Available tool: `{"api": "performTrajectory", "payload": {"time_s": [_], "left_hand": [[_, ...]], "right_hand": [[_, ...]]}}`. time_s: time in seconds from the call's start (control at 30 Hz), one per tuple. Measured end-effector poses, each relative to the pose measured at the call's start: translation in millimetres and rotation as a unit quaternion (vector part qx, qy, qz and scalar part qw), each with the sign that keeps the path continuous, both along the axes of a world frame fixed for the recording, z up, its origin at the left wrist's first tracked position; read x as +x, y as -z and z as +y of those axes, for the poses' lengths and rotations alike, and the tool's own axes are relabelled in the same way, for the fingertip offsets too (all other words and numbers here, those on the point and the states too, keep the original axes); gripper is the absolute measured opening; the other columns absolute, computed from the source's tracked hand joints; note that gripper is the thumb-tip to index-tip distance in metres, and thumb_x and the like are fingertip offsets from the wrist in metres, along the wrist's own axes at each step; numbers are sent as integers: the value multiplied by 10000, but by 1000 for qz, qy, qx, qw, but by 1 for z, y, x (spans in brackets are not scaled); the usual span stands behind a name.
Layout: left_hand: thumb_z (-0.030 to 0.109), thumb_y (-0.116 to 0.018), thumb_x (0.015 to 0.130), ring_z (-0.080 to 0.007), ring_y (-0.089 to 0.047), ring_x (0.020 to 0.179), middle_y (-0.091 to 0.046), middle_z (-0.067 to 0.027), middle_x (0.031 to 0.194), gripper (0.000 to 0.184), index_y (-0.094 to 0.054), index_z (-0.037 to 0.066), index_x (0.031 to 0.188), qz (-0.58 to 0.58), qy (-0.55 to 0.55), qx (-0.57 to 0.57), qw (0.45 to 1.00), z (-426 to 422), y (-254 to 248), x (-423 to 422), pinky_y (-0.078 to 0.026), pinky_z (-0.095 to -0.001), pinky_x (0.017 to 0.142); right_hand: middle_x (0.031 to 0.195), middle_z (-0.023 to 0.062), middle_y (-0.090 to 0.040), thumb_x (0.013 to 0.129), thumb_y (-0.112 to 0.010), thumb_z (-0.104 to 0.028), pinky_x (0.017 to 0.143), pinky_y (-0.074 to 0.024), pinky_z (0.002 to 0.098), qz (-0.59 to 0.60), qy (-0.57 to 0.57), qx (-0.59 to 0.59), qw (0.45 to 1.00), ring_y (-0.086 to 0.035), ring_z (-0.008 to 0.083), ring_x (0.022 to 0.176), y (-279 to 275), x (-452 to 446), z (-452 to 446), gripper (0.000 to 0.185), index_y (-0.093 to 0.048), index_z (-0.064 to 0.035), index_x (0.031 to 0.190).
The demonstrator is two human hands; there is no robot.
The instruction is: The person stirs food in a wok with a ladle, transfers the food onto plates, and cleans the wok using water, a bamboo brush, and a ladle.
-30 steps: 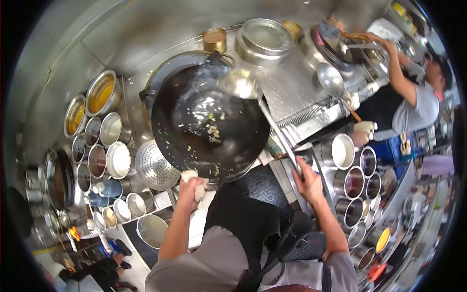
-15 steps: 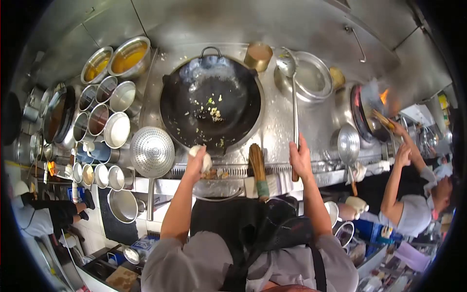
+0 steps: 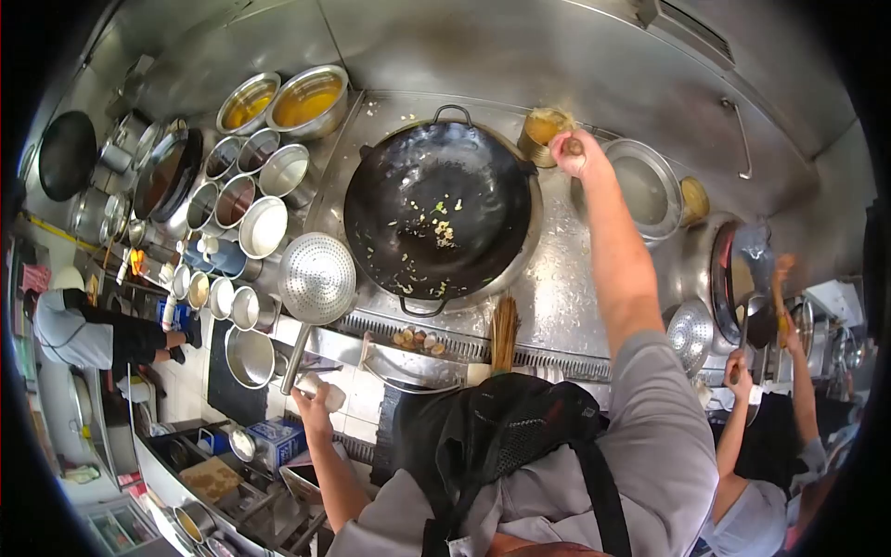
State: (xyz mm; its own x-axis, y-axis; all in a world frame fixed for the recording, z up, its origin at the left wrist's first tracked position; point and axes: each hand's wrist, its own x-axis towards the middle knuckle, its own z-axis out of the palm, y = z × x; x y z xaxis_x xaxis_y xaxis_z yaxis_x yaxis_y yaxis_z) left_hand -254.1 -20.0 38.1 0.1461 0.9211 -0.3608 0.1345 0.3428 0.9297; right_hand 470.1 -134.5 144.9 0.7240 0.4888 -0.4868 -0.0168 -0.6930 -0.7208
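Observation:
A dark wok (image 3: 436, 209) sits on the steel stove, with small pale and green bits in its bottom. My right hand (image 3: 577, 154) is stretched out to the back, closed round the ladle handle, beside a metal can (image 3: 538, 136) with yellowish contents; the ladle's head is mostly hidden there. My left hand (image 3: 314, 401) is low at the left, closed on a white cloth (image 3: 330, 397), near the handle of the perforated strainer (image 3: 317, 278). The strainer lies left of the wok. A bamboo brush (image 3: 503, 336) stands at the stove's front edge.
Metal pots (image 3: 263, 226) and two bowls of yellow liquid (image 3: 306, 98) stand at the left. A round metal pot (image 3: 640, 190) is right of the can. Farther right, a co-worker (image 3: 761, 501) works at another wok. Another person (image 3: 74, 330) stands far left.
My right hand has swung up and back with the ladle, to the can. My left hand has drawn away from the wok's front edge with the cloth, down and left. The view has shifted.

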Motion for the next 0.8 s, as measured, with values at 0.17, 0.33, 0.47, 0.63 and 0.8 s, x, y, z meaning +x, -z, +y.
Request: {"api": "performTrajectory", "payload": {"time_s": [0.17,0.33,0.47,0.63,0.8], "left_hand": [[92,-778,868,-280,-635,1089,-609,-163,1272,777,-373,-22,1520,84,118,-38,989,17,6,18,-526,-372,953],[110,-808,847,-252,-649,1100,-641,-196,1270,692,-489,12,1453,158,213,38,963,59,55,26,-543,-362,905],[123,-819,833,-262,-668,1067,-686,-162,1204,599,-579,5,1369,174,289,116,934,81,68,35,-539,-358,910],[143,-834,825,-309,-672,1039,-655,-205,1252,642,-565,-11,1388,142,311,90,935,90,72,45,-549,-391,914],[233,-883,812,-380,-548,1258,-551,-245,1360,906,-384,-5,1530,216,217,160,938,95,39,37,-486,-474,1030]], "right_hand": [[628,67,-603,696,-637,31,529,-472,376,-127,-333,31,934,-557,162,565,101,95,-12,126,-627,-80,638],[705,40,-575,850,-600,3,575,-520,275,471,209,409,753,-577,149,602,-2,26,26,65,-610,-47,890],[719,46,-558,905,-588,-10,534,-517,287,164,117,183,962,-565,153,572,32,17,36,36,-581,-41,921],[667,48,-564,934,-603,-59,469,-476,287,42,15,-9,999,-573,190,532,-8,-17,61,62,-563,-14,948],[643,70,-573,924,-613,-99,432,-458,348,278,223,262,897,-551,203,451,2,-16,44,110,-538,-26,892]]}}
